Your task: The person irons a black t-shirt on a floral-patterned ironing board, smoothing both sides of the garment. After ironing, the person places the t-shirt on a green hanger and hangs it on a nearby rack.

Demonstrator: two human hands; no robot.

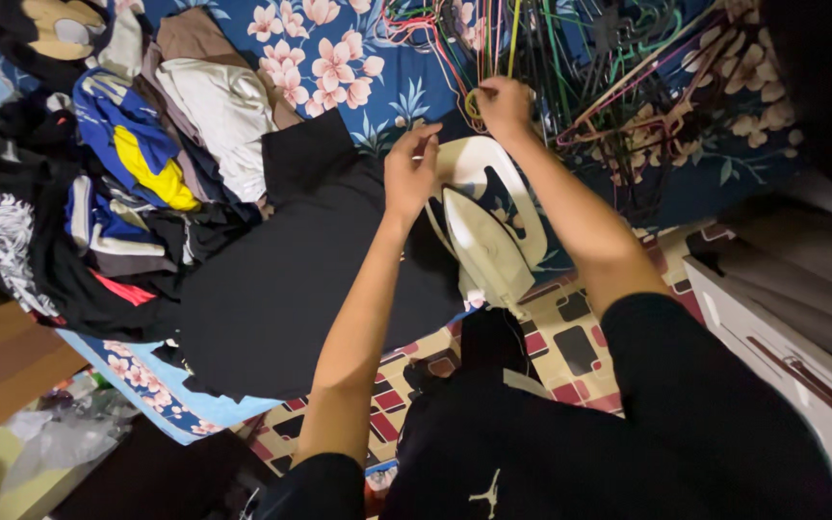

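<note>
my right hand pinching yellow hanger at edge of hanger pile. my left hand loose, unclenched, hovering over white iron, black garment just beside.

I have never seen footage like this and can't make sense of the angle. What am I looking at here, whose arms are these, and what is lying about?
There is no machine: this single picture comes from a camera worn on a person's head, looking down at their own two bare arms. They appear to sit or kneel at a blue flowered sheet spread on a patterned floor. The right hand reaches into a tangled heap of coloured wire hangers and pinches a yellow one. The left hand hovers, fingers loosely curled, just above a white clothes iron standing on end; I cannot tell whether it touches it. Beside the iron a black garment lies spread flat. Farther left sits a pile of mixed clothes, blue, yellow, white and black.
</note>
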